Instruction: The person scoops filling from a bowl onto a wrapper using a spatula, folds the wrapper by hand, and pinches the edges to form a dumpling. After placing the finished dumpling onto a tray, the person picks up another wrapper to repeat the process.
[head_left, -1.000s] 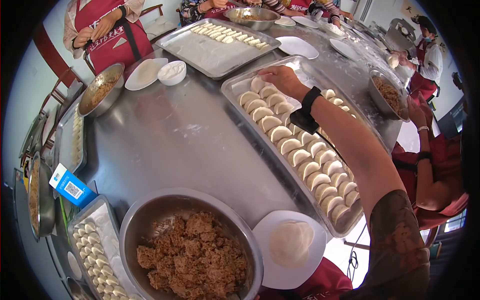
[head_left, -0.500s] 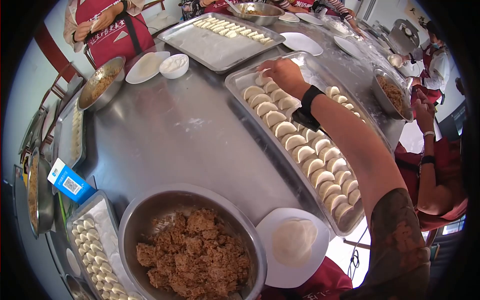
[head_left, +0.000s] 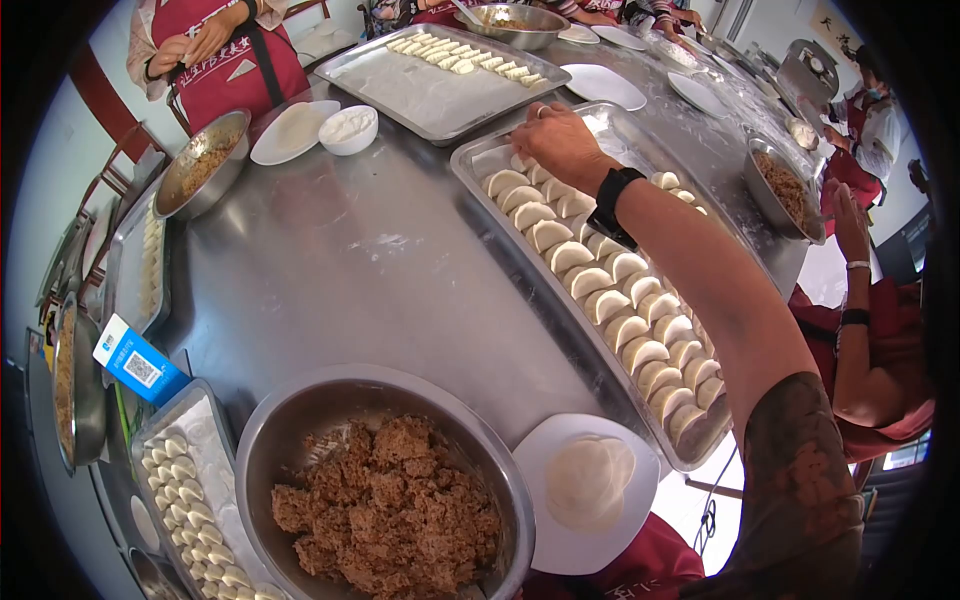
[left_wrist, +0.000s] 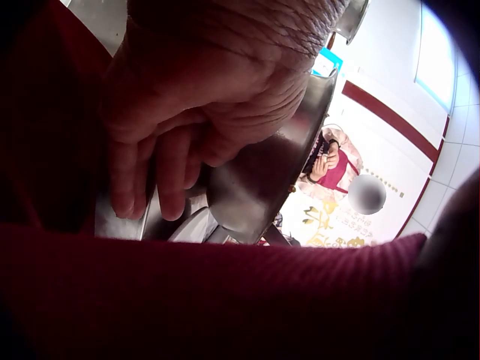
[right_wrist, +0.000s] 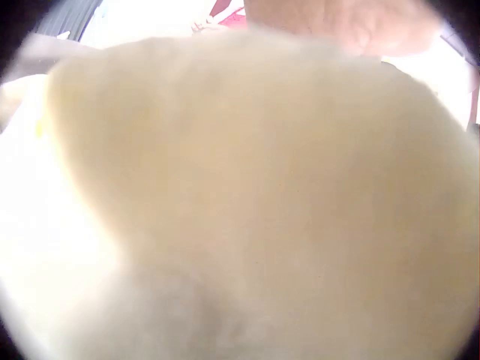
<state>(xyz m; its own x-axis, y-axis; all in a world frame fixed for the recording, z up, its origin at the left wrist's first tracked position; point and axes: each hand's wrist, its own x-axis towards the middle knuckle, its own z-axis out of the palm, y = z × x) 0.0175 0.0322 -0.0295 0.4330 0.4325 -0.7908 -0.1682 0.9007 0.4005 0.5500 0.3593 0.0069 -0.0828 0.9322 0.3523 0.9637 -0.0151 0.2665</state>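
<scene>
My right hand (head_left: 565, 145) is over the far left corner of a metal tray (head_left: 470, 172), fingers bent and no dumpling visible in them. Just below it lies a pale crescent dumpling (head_left: 521, 163), partly covered by the hand. Rows of similar dumplings (head_left: 603, 305) fill the tray under my forearm. In the right wrist view a blurred dumpling (right_wrist: 262, 172) fills most of the picture, with part of the hand above. My left hand (left_wrist: 217, 90) hangs with loosely bent fingers, nothing held, beside a steel bowl (left_wrist: 255, 184) in the left wrist view.
A large bowl (head_left: 262, 440) of brown filling stands in front, beside a white plate (head_left: 548, 555) of dough wrappers. Another dumpling tray (head_left: 225, 430) is at left, one more (head_left: 420, 108) at the back. People in red aprons (head_left: 232, 60) stand around the metal table (head_left: 370, 290).
My right hand moved from low at the tray's far end, fingers at a dumpling, to slightly higher with fingers lifted off. The dumpling stays in the tray. The head view shifted slightly.
</scene>
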